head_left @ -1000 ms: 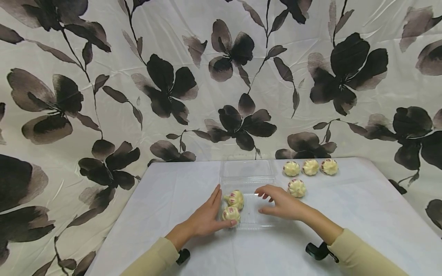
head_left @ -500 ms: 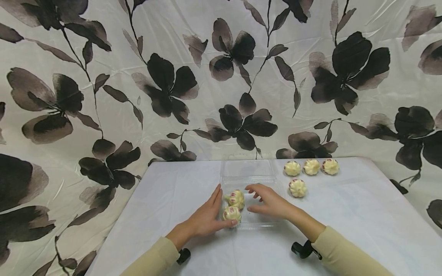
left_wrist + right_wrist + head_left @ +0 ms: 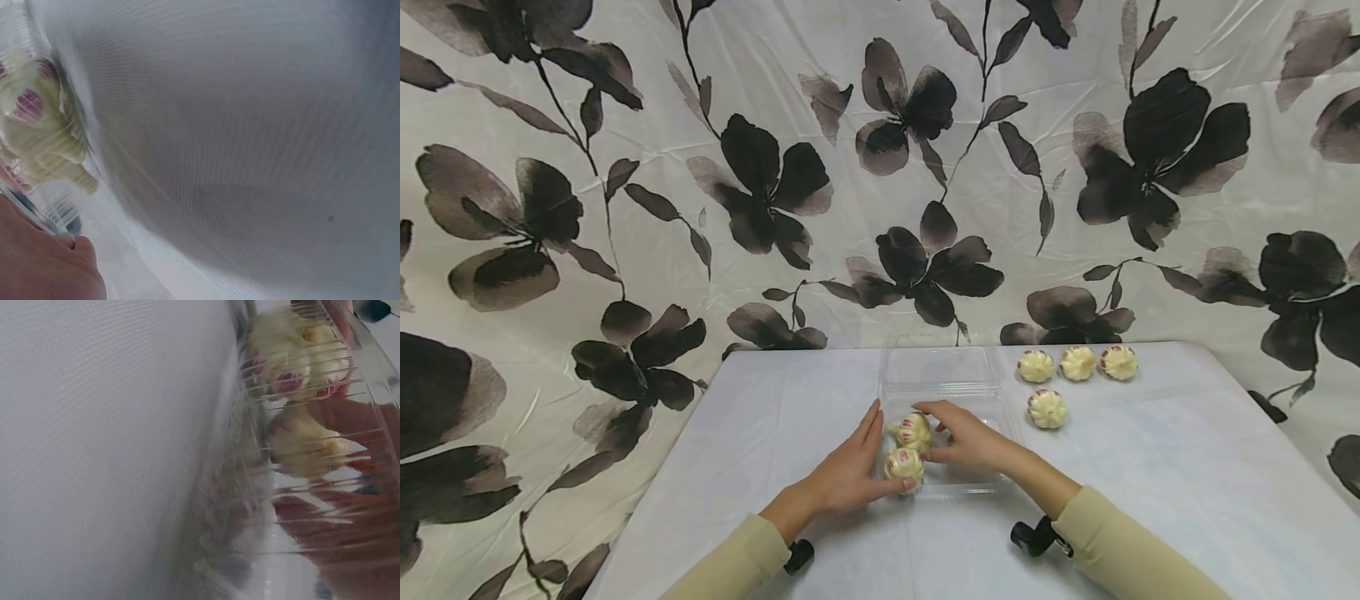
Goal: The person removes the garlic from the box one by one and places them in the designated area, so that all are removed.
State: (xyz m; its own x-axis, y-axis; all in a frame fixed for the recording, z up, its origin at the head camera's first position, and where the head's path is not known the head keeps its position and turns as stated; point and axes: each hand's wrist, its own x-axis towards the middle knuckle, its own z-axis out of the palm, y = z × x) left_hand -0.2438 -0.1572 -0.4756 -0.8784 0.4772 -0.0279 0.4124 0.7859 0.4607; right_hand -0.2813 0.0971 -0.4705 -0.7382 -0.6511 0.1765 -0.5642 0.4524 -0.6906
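Two cream garlic bulbs with purple marks, a near one point(image 3: 903, 467) and a far one point(image 3: 913, 432), sit at the left side of a clear plastic clamshell box point(image 3: 962, 483). My left hand point(image 3: 844, 475) lies along the box's left wall with straight fingers, its thumb over the near bulb. My right hand point(image 3: 966, 439) reaches into the box, fingers and thumb curved about the far bulb. In the right wrist view this bulb point(image 3: 306, 440) shows through the ribbed wall, with the right hand point(image 3: 337, 531) around it. The left wrist view shows a garlic bulb point(image 3: 37, 112) through the wall.
The box's lid point(image 3: 938, 367) lies folded back toward the wall. Several more garlic bulbs stand at the back right: a row at the edge point(image 3: 1077, 364) and one bulb point(image 3: 1047, 409) in front. A floral cloth point(image 3: 775, 192) hangs behind the white table point(image 3: 790, 400).
My right hand has moved left across the box, from its right side to the far garlic bulb. The left hand, the box and the bulbs have stayed in place.
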